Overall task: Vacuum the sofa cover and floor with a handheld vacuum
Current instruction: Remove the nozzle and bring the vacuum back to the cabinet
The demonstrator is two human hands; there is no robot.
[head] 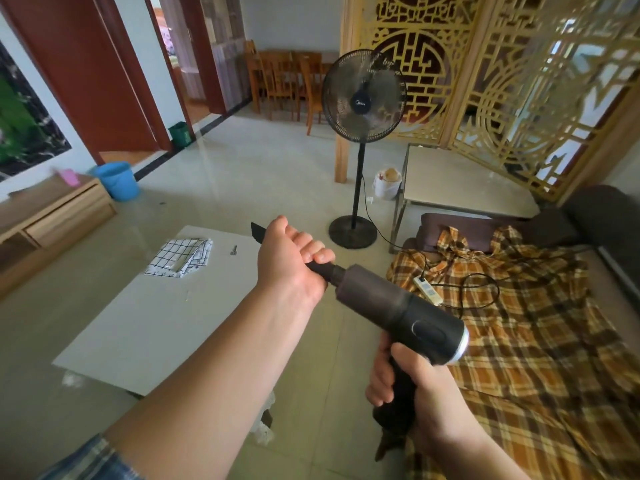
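Note:
A dark handheld vacuum [398, 306] is held in the air between the low table and the sofa. My right hand [412, 382] grips its black handle from below. My left hand [294, 261] is wrapped around the black crevice nozzle [258, 231], whose slanted tip sticks out past my fingers to the upper left. The orange plaid sofa cover [526, 341] lies spread over the dark sofa [588, 209] on the right. The pale tiled floor [242, 174] stretches ahead.
A white low table [145, 323] on the left carries a folded checked cloth [180, 256] and a small key [233, 251]. A black standing fan [363, 98] is ahead, its cord running to a power strip [427, 289] on the cover. A glass side table [460, 181], blue bucket [116, 180] and wooden cabinet [52, 216] are around.

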